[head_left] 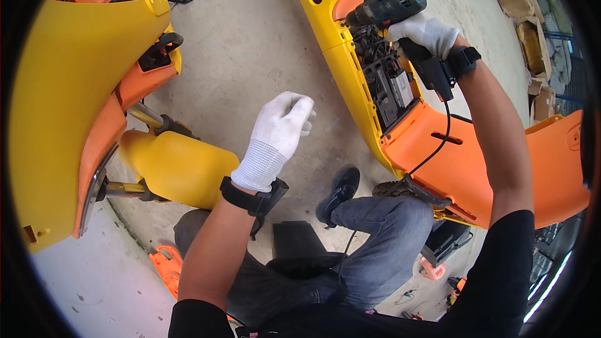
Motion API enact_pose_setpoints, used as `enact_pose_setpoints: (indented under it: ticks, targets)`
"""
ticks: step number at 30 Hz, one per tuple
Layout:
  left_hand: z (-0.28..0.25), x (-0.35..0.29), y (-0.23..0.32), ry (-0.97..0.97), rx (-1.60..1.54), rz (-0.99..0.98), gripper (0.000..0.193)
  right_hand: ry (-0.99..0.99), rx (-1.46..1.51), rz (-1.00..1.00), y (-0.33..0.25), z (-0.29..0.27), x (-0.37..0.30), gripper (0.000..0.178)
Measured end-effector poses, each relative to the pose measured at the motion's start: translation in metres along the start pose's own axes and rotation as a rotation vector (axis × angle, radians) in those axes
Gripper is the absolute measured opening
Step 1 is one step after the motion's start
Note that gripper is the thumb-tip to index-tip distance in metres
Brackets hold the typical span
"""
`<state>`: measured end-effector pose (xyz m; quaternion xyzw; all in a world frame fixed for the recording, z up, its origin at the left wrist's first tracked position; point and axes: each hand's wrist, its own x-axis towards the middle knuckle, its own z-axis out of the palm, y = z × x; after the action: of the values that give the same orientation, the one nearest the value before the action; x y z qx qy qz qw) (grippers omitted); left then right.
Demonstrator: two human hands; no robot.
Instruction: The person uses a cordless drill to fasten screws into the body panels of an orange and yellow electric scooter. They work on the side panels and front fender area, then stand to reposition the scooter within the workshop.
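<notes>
My right hand, in a white knit glove, grips a dark cordless drill. The drill's front end points left, over the upper end of an open compartment in a yellow and orange scooter body. Inside that compartment are dark wiring and a grey and black module. My left hand, gloved the same way, hovers above the floor left of the scooter. Its fingers are curled with thumb and fingertips together; whatever they hold, if anything, is hidden. Both wrists wear black straps with small devices.
Another yellow and orange vehicle stands close on the left, its yellow front fender near my left forearm. The scooter's orange panel curves beside my right knee. Cardboard boxes line the far right. Orange parts lie on the floor.
</notes>
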<state>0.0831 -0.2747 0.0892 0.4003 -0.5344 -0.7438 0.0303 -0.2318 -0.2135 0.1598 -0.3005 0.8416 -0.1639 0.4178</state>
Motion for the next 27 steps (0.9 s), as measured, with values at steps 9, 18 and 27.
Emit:
enact_pose_setpoints:
  ticks: [9,18,27]
  targets:
    - [0.002,-0.006,0.002,-0.016,-0.033,0.02,0.027,-0.023,0.042,-0.018,0.015,-0.002,0.013,0.017]
    - [0.011,-0.021,0.003,-0.016,0.002,0.041,0.027,0.034,0.039,-0.051,0.018,0.007,0.0,0.017]
    - [0.005,-0.057,0.004,0.009,-0.023,0.135,0.027,0.186,0.05,-0.238,0.026,0.037,-0.023,0.022]
